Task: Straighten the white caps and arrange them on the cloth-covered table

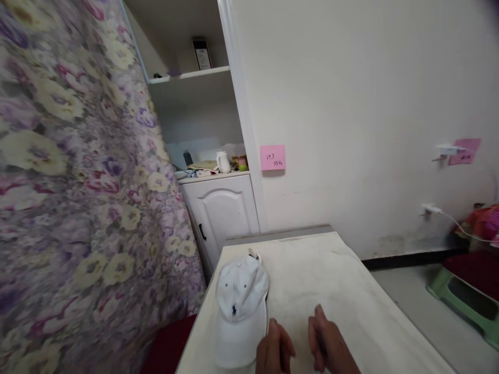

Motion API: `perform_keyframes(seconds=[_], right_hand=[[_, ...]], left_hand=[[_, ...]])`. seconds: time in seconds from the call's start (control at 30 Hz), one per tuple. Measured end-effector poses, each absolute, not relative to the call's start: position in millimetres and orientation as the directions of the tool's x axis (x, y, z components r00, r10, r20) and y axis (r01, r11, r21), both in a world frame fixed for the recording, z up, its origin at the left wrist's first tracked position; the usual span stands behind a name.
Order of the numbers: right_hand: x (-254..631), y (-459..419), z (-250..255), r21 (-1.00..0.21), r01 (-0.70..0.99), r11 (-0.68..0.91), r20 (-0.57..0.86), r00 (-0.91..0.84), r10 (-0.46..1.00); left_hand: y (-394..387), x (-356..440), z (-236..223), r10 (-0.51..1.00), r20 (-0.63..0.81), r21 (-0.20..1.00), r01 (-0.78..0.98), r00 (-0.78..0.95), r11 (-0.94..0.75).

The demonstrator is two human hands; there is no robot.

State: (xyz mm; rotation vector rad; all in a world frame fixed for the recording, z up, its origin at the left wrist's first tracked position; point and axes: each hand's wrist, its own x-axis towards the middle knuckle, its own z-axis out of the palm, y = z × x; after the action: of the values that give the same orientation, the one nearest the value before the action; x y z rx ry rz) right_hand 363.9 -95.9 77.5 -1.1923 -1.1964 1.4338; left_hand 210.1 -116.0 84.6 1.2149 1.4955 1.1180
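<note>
The white cap (241,296) rests crown up on the pale tabletop (312,270), at its left side, with the brim directed toward the wearer. The left hand (275,347) is positioned immediately right of the brim; contact between the two cannot be determined. Its fingers are loosely bent, partly open, with no object visible in its grasp. The right hand (329,343) is located farther right, apart from the cap, likewise half-open, fingers relaxed, nothing visibly held. A gap separates the hands.
</note>
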Motion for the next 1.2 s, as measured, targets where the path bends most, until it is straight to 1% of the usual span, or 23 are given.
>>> perform_keyframes(seconds=[0.07, 0.17, 0.47, 0.63, 1.2], right_hand=[[366.5, -93.6, 94.7, -0.991, -0.065, -0.118, -0.107, -0.155, 0.982], [369.5, -90.0, 112.6, -0.992, -0.092, -0.083, -0.068, -0.162, 0.985], [381.2, -78.6, 135.1, -0.998, -0.066, -0.021, -0.012, -0.135, 0.991], [385.2, -74.6, 138.4, -0.998, -0.066, -0.01, -0.002, -0.114, 0.994], [389.2, -70.6, 135.8, -0.997, -0.073, -0.018, -0.01, -0.104, 0.995]], left_hand=[[-109.0, 208.6, 95.9, 0.991, -0.09, 0.983, 0.15, -0.095, 0.104], [-102.1, 207.3, 108.2, 0.99, -0.101, 0.987, 0.115, -0.096, 0.112], [-86.3, 201.4, 138.4, 0.992, -0.011, 0.989, 0.146, -0.128, 0.03], [-80.5, 201.3, 141.5, 0.99, 0.019, 0.986, 0.166, -0.143, 0.005], [-74.4, 206.1, 139.6, 0.986, 0.037, 0.985, 0.175, -0.163, -0.008]])
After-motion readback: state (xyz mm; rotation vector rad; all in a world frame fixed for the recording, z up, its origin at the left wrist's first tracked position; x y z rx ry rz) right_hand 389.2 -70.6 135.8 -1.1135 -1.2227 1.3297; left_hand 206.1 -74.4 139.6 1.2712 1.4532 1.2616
